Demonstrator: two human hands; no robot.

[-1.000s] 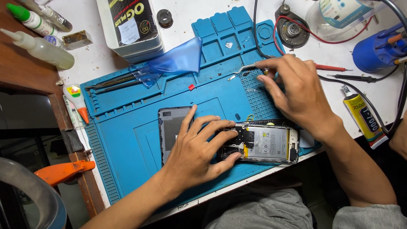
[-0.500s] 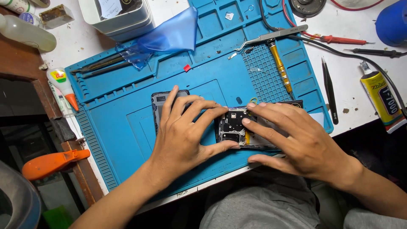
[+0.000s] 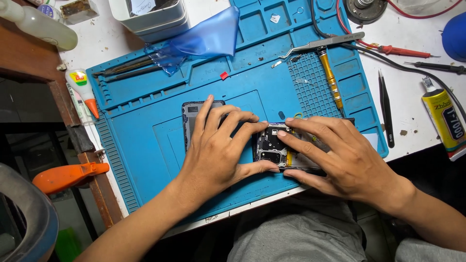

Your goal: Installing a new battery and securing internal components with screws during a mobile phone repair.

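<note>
My left hand (image 3: 218,145) lies spread, palm down, on the blue work mat (image 3: 145,140), fingers fanned toward the opened phone (image 3: 274,150), thumb pressed against its near long edge. My right hand (image 3: 340,160) is spread too, flat over the phone's right half, index and middle fingers reaching left across the exposed board. Neither hand pinches anything; both press down.

The phone sits near the mat's front edge, right of centre, its long axis running left to right along that edge. The end with the dark camera block and metal shields points left; my right hand hides the other end, so I cannot see how far it reaches. A dark panel (image 3: 194,116) juts from beneath my left fingers, mostly covered.

Toward the mat's back right corner lie metal tweezers (image 3: 323,43) and a gold-handled screwdriver (image 3: 330,77). Black tweezers (image 3: 386,109) rest on the bench beyond the mat's right edge, and a yellow glue tube (image 3: 444,121) is partly cut off.
</note>
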